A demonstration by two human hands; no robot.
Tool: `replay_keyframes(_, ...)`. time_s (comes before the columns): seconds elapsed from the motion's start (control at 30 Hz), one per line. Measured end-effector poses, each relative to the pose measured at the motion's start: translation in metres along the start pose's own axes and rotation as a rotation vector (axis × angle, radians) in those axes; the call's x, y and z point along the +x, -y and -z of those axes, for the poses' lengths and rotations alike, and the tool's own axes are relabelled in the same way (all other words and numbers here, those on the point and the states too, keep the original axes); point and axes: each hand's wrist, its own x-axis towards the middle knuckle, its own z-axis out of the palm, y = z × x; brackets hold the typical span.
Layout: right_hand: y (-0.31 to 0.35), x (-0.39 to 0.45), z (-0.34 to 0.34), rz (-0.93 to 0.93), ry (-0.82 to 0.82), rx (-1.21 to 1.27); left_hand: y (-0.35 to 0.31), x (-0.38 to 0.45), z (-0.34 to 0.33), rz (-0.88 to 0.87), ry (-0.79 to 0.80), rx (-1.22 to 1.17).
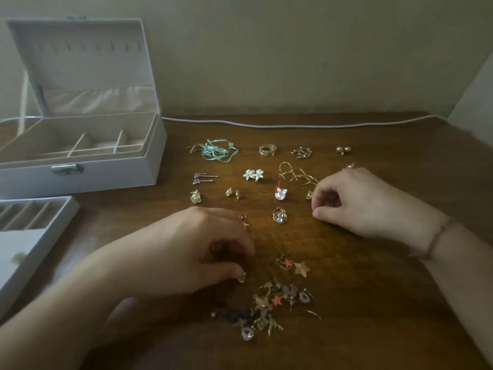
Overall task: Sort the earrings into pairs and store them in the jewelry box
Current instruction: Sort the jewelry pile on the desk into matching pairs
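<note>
Earrings lie in paired rows on the brown table: a mint ribbon pair (pixel 216 153), white flower pair (pixel 253 174), large gold twisted hoops (pixel 296 174), pearl studs (pixel 343 150). An unsorted pile of star and gem earrings (pixel 269 305) lies near me. My left hand (pixel 192 252) hovers left of the pile, thumb and fingers pinching a small gold earring (pixel 242 276). My right hand (pixel 357 201) rests at the right of the rows, fingers curled beside a small gold earring (pixel 309 195). The white jewelry box (pixel 80 172) stands open at the far left.
The box's removable tray (pixel 37 236) with slotted compartments lies at the left table edge. A grey cable (pixel 293 126) runs along the back of the table against the wall. A star earring (pixel 301 268) and a pearl cage earring (pixel 279 216) lie between the rows and the pile.
</note>
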Motion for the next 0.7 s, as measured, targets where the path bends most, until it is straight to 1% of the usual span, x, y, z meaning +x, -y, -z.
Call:
replay_keyframes(0.1,0.004,-0.002,-0.001,0.013,-0.018,-0.043,0.000,-0.002,0.001,0.004,0.069,-0.018)
replay_keyframes(0.3,0.011,-0.008,0.003,0.024,0.019,-0.038,0.003,-0.002,0.002,-0.019,0.120,-0.056)
replay_keyframes(0.37,0.014,-0.013,0.004,0.035,-0.055,-0.063,0.002,-0.002,0.001,-0.022,0.129,-0.066)
replay_keyframes(0.43,0.023,-0.022,0.000,0.134,-0.187,-0.113,0.001,0.000,-0.001,-0.033,0.124,-0.085)
replay_keyframes(0.47,0.032,-0.028,-0.004,0.218,-0.193,-0.121,0.001,0.001,-0.002,-0.043,0.119,-0.096)
replay_keyframes(0.57,0.063,-0.048,-0.018,0.479,0.024,-0.072,0.003,0.003,-0.004,-0.070,0.110,-0.116)
replay_keyframes(0.6,0.070,-0.055,-0.023,0.538,0.053,-0.067,0.004,0.002,-0.004,-0.071,0.108,-0.116)
replay_keyframes(0.67,0.079,-0.064,-0.031,0.620,0.026,-0.086,0.007,0.001,0.000,-0.060,0.095,-0.106)
replay_keyframes(0.7,0.083,-0.067,-0.035,0.628,-0.001,-0.097,0.008,0.000,0.002,-0.053,0.088,-0.102)
